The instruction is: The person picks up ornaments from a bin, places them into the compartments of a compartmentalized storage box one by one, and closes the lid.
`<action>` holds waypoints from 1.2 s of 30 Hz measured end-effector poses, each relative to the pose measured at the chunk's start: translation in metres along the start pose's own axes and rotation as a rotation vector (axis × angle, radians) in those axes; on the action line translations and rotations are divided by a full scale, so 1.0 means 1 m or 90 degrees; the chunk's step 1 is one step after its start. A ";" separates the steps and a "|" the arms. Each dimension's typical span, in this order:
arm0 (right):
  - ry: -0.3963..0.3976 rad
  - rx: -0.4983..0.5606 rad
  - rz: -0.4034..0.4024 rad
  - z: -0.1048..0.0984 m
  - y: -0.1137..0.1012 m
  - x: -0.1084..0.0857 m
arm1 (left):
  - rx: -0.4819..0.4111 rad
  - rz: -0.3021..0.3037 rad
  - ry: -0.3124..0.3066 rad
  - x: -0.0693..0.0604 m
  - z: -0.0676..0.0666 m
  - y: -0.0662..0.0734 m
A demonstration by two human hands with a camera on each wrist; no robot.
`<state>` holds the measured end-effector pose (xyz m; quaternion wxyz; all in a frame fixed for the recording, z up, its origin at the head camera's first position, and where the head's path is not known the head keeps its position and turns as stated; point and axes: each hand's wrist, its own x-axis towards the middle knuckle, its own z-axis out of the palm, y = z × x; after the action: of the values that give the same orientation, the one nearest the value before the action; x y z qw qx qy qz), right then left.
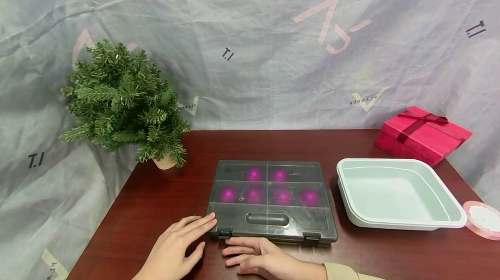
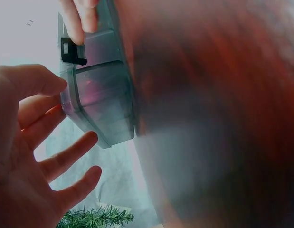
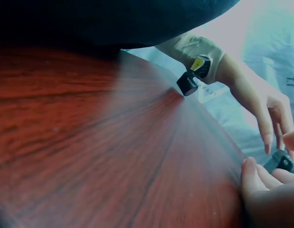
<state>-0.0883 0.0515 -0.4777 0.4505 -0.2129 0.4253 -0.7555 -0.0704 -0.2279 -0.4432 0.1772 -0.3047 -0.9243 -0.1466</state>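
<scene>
A dark see-through plastic case lies with its lid down on the table, several magenta balls showing through in its compartments. My left hand is at the case's front left corner, its fingertips touching the edge with the fingers loosely spread. Close to the left front latch is my right hand, its fingers extended. In the left wrist view, a right-hand fingertip meets that latch. A second latch sits at the front right. The right wrist view shows both hands at its right edge.
Right of the case stands a pale green plastic basin. Behind it is a red gift box with a dark bow, and beside it a pink ribbon roll. A small potted fir tree stands at the back left of the brown table.
</scene>
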 end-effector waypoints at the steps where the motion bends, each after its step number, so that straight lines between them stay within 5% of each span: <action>1: 0.003 -0.010 -0.003 0.001 0.000 0.000 | -0.001 0.000 0.001 0.000 0.000 0.000; 16: 0.054 -0.396 -0.107 0.009 -0.008 -0.004 | -0.010 0.021 0.030 0.000 0.002 0.001; 26: 0.147 -0.901 -0.443 0.022 -0.028 0.010 | -0.007 0.029 0.042 0.002 0.000 0.002; 31: 0.243 -1.108 -0.461 0.024 -0.029 0.020 | -0.004 0.034 0.047 0.002 -0.001 0.002; 36: 0.289 -1.213 -0.456 0.022 -0.024 0.029 | -0.003 0.039 0.048 0.003 -0.002 0.001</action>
<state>-0.0994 0.0217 -0.4477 -0.2452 -0.4467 0.8322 -0.2188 -0.0718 -0.2260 -0.4402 0.2157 -0.3273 -0.9069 -0.1548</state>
